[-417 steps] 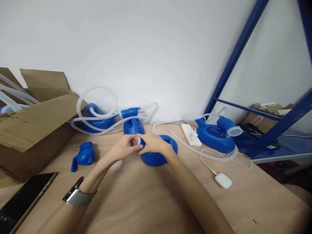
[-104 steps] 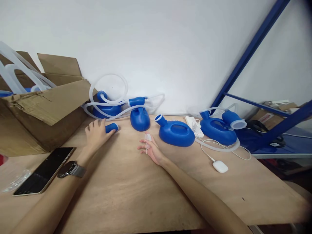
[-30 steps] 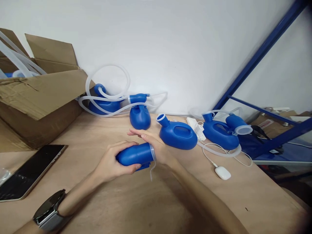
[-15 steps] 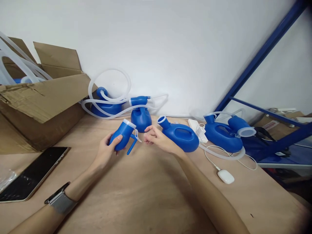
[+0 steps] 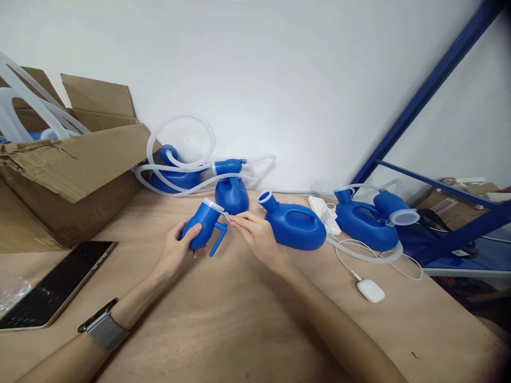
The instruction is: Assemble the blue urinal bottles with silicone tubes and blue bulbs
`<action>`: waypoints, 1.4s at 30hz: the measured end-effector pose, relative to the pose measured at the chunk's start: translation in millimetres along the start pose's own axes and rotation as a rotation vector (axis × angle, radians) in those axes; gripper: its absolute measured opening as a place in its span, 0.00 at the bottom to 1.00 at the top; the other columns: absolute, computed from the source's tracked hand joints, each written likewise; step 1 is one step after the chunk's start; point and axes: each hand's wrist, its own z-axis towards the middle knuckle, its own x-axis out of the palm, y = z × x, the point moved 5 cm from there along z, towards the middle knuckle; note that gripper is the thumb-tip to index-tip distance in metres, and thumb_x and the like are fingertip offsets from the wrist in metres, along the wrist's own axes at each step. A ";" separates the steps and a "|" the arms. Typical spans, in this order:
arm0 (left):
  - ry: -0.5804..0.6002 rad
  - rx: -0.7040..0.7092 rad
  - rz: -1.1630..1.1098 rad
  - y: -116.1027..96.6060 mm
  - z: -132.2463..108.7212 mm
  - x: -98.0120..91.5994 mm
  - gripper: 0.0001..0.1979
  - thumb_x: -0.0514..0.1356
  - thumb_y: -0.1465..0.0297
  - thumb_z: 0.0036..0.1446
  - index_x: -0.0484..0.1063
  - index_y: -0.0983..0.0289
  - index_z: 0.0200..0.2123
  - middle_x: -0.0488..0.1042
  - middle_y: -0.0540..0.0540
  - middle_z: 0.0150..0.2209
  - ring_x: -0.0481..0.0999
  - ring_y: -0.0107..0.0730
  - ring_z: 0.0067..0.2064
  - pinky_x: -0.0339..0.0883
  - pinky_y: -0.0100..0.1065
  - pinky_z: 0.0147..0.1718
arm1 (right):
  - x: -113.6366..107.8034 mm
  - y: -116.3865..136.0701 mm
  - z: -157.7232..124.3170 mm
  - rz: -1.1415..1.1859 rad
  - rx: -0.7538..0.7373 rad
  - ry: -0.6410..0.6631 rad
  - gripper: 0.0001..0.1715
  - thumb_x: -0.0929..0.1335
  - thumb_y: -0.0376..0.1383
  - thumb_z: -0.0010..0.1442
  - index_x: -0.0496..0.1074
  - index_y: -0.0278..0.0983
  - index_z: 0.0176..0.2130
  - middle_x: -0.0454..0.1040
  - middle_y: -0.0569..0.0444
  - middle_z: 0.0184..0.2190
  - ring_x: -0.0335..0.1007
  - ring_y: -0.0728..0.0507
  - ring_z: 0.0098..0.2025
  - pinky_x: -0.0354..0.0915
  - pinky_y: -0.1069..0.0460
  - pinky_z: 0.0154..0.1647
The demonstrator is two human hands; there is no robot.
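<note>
A: Where's that blue plastic urinal bottle (image 5: 204, 226)?

B: Twelve o'clock from the person, wrapped in the closed left hand (image 5: 178, 247).

A: Awkward to hold?

B: It looks light and stiff, though perhaps slippery. The body or side handle (image 5: 218, 239) seems the surest hold.

A: And the right hand (image 5: 255, 236)?

B: Open and empty, fingertips just beside the white tether (image 5: 228, 216).

From where I'm watching, a plywood counter (image 5: 239, 330) runs across the scene. At its far left sits an open cardboard box (image 5: 59, 186); at near left lies a dark tablet (image 5: 51, 287). Along the far edge rest blue plastic urinal bottles (image 5: 293, 229) and a white power strip (image 5: 321, 210); nearer right lies a small white corded device (image 5: 370, 290).
</note>
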 end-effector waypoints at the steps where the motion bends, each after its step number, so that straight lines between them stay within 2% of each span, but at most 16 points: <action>1: 0.014 -0.001 -0.011 0.0 -0.7 1.2 0.30 0.70 0.51 0.54 0.72 0.67 0.52 0.79 0.56 0.35 0.80 0.38 0.25 0.62 0.29 0.15 | 0.9 0.0 -1.6 -0.042 -0.039 -0.023 0.18 0.65 0.44 0.74 0.84 0.46 0.51 0.77 0.49 0.45 0.76 0.42 0.45 0.73 0.45 0.52; 3: 0.030 -0.004 -0.031 -0.3 -2.4 3.8 0.30 0.69 0.51 0.55 0.72 0.66 0.51 0.79 0.55 0.34 0.80 0.38 0.24 0.62 0.29 0.15 | 4.0 -0.6 -3.6 -0.088 -0.084 -0.039 0.19 0.64 0.44 0.75 0.83 0.46 0.53 0.72 0.48 0.44 0.73 0.43 0.43 0.73 0.47 0.48; 5: 0.031 -0.011 -0.052 -0.6 -3.7 5.5 0.30 0.69 0.51 0.54 0.72 0.66 0.51 0.79 0.55 0.33 0.80 0.38 0.24 0.61 0.29 0.15 | 8.0 -0.6 -3.9 -0.102 -0.117 0.010 0.22 0.62 0.41 0.76 0.81 0.46 0.57 0.70 0.48 0.44 0.72 0.43 0.43 0.73 0.47 0.49; 8: 0.025 -0.024 -0.074 -0.6 -5.0 6.0 0.31 0.70 0.50 0.53 0.71 0.66 0.50 0.79 0.55 0.33 0.80 0.38 0.24 0.61 0.29 0.15 | 12.3 0.7 -3.6 -0.116 -0.169 0.134 0.27 0.57 0.34 0.75 0.75 0.44 0.64 0.72 0.46 0.47 0.73 0.42 0.47 0.73 0.46 0.52; 10: 0.030 -0.021 -0.076 -0.9 -6.1 6.0 0.30 0.70 0.50 0.54 0.71 0.66 0.50 0.79 0.55 0.34 0.80 0.37 0.24 0.62 0.29 0.15 | 11.9 0.7 -3.6 -0.118 -0.172 0.169 0.28 0.57 0.34 0.75 0.74 0.42 0.65 0.74 0.45 0.49 0.75 0.41 0.48 0.74 0.45 0.53; 14: 0.058 -0.021 -0.062 -1.2 -9.7 8.5 0.30 0.71 0.50 0.54 0.72 0.67 0.49 0.79 0.56 0.34 0.80 0.37 0.24 0.63 0.29 0.16 | 6.0 -1.9 -3.7 -0.055 -0.089 0.076 0.21 0.63 0.38 0.74 0.79 0.42 0.59 0.81 0.48 0.46 0.79 0.41 0.48 0.74 0.45 0.55; 17: 0.070 -0.032 -0.060 -0.5 -12.4 11.5 0.31 0.70 0.49 0.54 0.73 0.68 0.49 0.78 0.55 0.32 0.80 0.39 0.25 0.63 0.29 0.16 | 4.2 0.0 -4.3 -0.006 -0.088 0.032 0.16 0.66 0.37 0.71 0.82 0.41 0.51 0.84 0.49 0.45 0.82 0.40 0.47 0.75 0.45 0.54; 23: 0.026 -0.034 -0.069 0.5 -12.6 10.9 0.29 0.70 0.49 0.54 0.74 0.68 0.46 0.78 0.55 0.31 0.79 0.37 0.25 0.62 0.29 0.16 | 3.9 5.9 -4.6 -0.010 -0.134 0.022 0.15 0.65 0.34 0.69 0.82 0.42 0.44 0.84 0.50 0.43 0.82 0.41 0.45 0.76 0.46 0.49; 26: 0.001 -0.013 -0.060 -0.2 -10.3 7.9 0.29 0.70 0.50 0.54 0.74 0.68 0.46 0.79 0.56 0.32 0.80 0.37 0.25 0.63 0.29 0.16 | 2.3 5.4 -4.2 0.006 -0.103 -0.024 0.14 0.66 0.35 0.69 0.83 0.41 0.43 0.83 0.49 0.41 0.81 0.42 0.43 0.76 0.47 0.47; 30: -0.008 0.017 -0.036 -0.6 -7.8 4.2 0.28 0.70 0.50 0.55 0.74 0.68 0.45 0.80 0.56 0.32 0.80 0.38 0.25 0.64 0.30 0.16 | 3.6 6.8 -3.2 0.031 -0.108 0.017 0.15 0.66 0.36 0.69 0.84 0.42 0.45 0.84 0.50 0.43 0.82 0.42 0.45 0.76 0.46 0.51; 33: -0.022 0.029 -0.023 -1.1 -8.0 2.3 0.27 0.70 0.50 0.55 0.74 0.68 0.44 0.79 0.56 0.31 0.79 0.38 0.25 0.65 0.30 0.17 | 4.0 6.7 -3.5 0.040 -0.107 0.034 0.15 0.67 0.36 0.69 0.84 0.42 0.47 0.84 0.50 0.44 0.82 0.42 0.45 0.76 0.46 0.50; 37: -0.058 0.056 0.032 -6.0 -11.5 2.2 0.29 0.71 0.49 0.53 0.75 0.68 0.44 0.79 0.55 0.31 0.78 0.38 0.25 0.65 0.31 0.17 | 6.5 1.9 -7.4 0.067 -0.073 0.033 0.15 0.67 0.37 0.70 0.85 0.43 0.47 0.85 0.50 0.43 0.82 0.41 0.45 0.77 0.46 0.50; 42: -0.113 0.065 0.085 -12.0 -15.7 1.5 0.31 0.70 0.47 0.53 0.77 0.69 0.46 0.79 0.56 0.31 0.79 0.39 0.26 0.67 0.32 0.19 | 13.3 -6.1 -14.1 0.115 -0.012 0.035 0.17 0.67 0.37 0.71 0.83 0.44 0.53 0.85 0.50 0.48 0.82 0.40 0.50 0.77 0.45 0.54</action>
